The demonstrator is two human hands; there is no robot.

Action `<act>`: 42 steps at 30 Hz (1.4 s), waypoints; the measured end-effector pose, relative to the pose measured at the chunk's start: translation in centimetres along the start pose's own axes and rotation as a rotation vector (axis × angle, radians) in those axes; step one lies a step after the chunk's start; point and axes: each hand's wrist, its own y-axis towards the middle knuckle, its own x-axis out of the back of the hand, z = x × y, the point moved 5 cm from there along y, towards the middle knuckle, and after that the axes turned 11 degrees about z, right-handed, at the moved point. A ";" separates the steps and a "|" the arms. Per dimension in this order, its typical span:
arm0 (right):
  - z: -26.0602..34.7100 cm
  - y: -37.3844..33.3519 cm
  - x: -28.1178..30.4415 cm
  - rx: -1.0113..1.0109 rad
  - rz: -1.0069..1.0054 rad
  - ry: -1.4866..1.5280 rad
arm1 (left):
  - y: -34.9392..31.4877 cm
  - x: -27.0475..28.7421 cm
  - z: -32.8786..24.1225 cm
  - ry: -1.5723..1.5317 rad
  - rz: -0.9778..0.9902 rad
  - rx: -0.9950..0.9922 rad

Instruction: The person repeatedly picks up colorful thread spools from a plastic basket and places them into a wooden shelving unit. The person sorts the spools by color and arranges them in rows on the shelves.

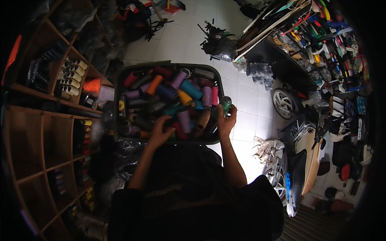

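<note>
A dark plastic basket (219, 86) in front of me is heaped with thread spools in purple, blue, orange, yellow, red and other colours. Over its right rim, my right hand (226, 120) grips a green thread spool (226, 103) between thumb and fingers, holding it roughly upright. My left hand (161, 130) reaches over the near side of the heap, fingers apart and nothing visible in them. Close to its fingertips are a purple spool (184, 121) and a darker red one, partly in shadow. A yellow spool (184, 97) and a teal spool (191, 89) lie near the middle.
Wooden shelving (30, 176) on the left holds spools and dark bundles. At right stand a scooter (299, 160) and a rack (317, 44) crowded with colourful strips and packets. Black strips (217, 42) and plastic bags lie on the white tiled floor (241, 116).
</note>
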 end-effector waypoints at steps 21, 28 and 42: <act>5.7 -3.2 -5.9 0.661 0.469 -0.244 | -0.8 5.8 -1.4 0.721 -0.116 0.147; 10.1 -6.5 -10.6 0.769 0.716 -0.149 | -0.4 6.2 4.2 0.900 0.107 0.501; 7.9 -10.1 -10.1 0.491 0.889 -0.003 | 0.6 9.4 3.4 0.700 0.237 0.404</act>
